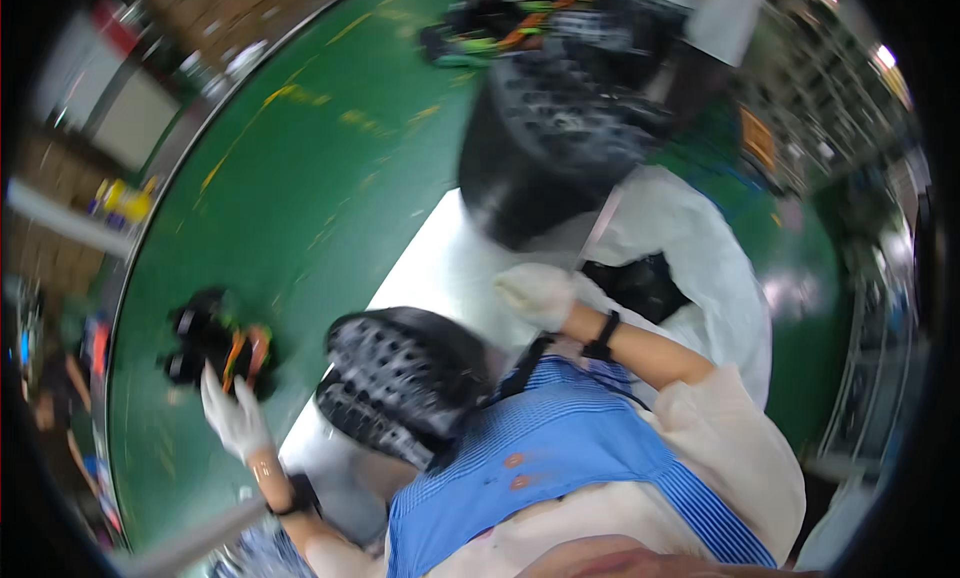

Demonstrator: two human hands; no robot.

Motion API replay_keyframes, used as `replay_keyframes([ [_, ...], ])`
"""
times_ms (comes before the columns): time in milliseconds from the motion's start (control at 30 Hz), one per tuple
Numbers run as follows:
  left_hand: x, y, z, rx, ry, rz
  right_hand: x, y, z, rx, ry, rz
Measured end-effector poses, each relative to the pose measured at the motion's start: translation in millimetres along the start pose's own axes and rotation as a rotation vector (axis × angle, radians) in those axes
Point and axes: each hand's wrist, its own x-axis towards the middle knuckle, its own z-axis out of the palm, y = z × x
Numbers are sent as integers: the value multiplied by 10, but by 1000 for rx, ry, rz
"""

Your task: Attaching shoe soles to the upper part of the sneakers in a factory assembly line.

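Observation:
My left hand, in a white glove, reaches over the green surface with its fingers stretched out. Its fingertips are at a small cluster of black pieces with orange and green strips; blur hides whether they touch. My right hand, also gloved in white, is closed beside the open white bag; anything inside the fist is hidden. Dark material shows in the bag's mouth. Against my blue apron rests a rounded black object with a pale, dark-spotted face, its kind unclear.
Beyond my hands stands a larger black tub-like object with a spotted top. Past it lie more black, green and orange pieces. A shiny pale panel lies between the black objects. Metal racks stand at the right.

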Motion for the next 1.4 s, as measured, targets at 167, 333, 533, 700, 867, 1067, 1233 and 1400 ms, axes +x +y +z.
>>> replay_keyframes([
  [167, -751, -142, 266, -161, -273, 40, 78, -74, -97, -44, 4, 70],
  [333, -932, -108, 423, -278, -637, 241, 145, -91, -148, -83, 42, 50],
  [533, -403, 1438, 366, -387, -651, 432, 120, -126, -137, -47, 122, 45],
  [700, -928, 2461, -200, -500, -682, 606, 84, -112, -184, -71, 48, 172],
  [867, -987, 3174, -496, -595, -712, 768, 114, -155, -177, -61, 54, 121],
  [1067, -1174, 3797, -724, -692, -770, 951, 143, -31, 14, -88, 159, 132],
  [1233, -1280, 3839, -815, -760, -773, 1050, 141, -91, -52, -74, 114, 130],
  [1400, -1318, 3879, -798, -805, -765, 1093, 152, -27, -26, -54, 131, 101],
])
